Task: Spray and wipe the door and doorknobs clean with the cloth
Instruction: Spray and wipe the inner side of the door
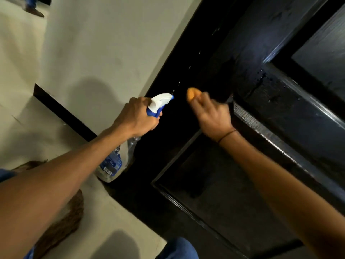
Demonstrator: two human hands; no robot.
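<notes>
Droplets fly at the door (214,165) — left hand (136,118) squeezing the spray bottle (112,161), right hand (211,114) clutching the cloth (193,95) to wipe.

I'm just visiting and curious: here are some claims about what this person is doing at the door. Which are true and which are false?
1. The left hand grips a clear plastic spray bottle with a white and blue trigger head. True.
2. The spray nozzle points at the pale wall. False: it points at the black wooden panelled door, where droplets show just beyond the nozzle.
3. The right hand holds something orange against the door. True.
4. The right wrist is bare. False: a thin dark band circles it.
5. The door is painted white. False: it is black and glossy.
</notes>
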